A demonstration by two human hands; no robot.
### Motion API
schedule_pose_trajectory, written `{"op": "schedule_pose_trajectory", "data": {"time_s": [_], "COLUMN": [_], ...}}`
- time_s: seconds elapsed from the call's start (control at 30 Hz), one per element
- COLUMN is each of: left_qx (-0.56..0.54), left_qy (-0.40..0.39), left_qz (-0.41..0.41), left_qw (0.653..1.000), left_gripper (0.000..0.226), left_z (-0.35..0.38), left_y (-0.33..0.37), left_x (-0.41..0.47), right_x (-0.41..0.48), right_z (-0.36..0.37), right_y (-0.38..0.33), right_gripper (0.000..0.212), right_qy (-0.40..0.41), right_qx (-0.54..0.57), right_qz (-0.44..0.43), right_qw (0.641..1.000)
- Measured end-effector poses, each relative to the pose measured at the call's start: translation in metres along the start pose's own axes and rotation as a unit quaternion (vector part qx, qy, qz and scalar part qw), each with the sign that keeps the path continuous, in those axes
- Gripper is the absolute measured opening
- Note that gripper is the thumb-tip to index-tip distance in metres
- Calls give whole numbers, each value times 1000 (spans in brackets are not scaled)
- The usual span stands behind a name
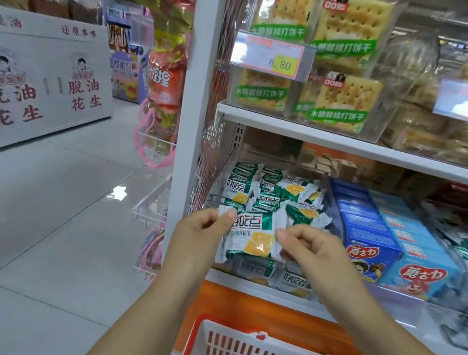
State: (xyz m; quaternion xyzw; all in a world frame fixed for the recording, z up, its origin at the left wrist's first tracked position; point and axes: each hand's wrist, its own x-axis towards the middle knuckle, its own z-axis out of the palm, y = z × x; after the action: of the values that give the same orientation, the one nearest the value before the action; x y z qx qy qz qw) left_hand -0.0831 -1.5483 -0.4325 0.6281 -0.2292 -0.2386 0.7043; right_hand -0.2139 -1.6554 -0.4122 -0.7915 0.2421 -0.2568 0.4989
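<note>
The cracker packet (252,235) is sitting between the left grip (202,229) and the right grip (307,245), just in front of the pile of packets (278,194) lying on the lower shelf (257,290). Right of that pile, biscuit boxes (376,254) are standing in rows on the same shelf. Above, the upper shelf (320,135) is carrying soda cracker packs (339,101), with a price tag (271,55) hanging before them. Below and nearer, the shopping basket (199,329) is sitting in front of the shelving. Left of it, snack bags (165,80) are hanging above a wire rack (149,205), and across the floor (60,215) a display stand (32,79) is standing far left.
</note>
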Motion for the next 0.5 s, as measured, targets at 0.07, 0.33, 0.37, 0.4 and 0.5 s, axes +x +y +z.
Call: {"op": "schedule_pose_trajectory", "data": {"time_s": [0.07,0.33,0.37,0.4,0.5], "left_qx": [-5,-85,-95,-105,-138], "left_qy": [1,-102,-100,-94,-82], "left_qz": [-22,-145,-145,-148,-167], "left_qw": [1000,980,980,979,973], "left_gripper": [28,75,77,76,63], "left_z": [-1,-10,-9,-9,-8], "left_y": [-1,4,4,4,3], "left_x": [0,1,0,0,0], "right_x": [-1,12,13,14,14], "right_z": [0,-6,-5,-5,-3], "right_y": [-1,3,4,5,7], "right_gripper": [25,31,30,29,24], "right_qy": [2,51,50,47,36], "right_qx": [-1,91,124,159,239], "right_qz": [17,100,113,128,166], "right_qw": [1000,989,985,978,956]}}
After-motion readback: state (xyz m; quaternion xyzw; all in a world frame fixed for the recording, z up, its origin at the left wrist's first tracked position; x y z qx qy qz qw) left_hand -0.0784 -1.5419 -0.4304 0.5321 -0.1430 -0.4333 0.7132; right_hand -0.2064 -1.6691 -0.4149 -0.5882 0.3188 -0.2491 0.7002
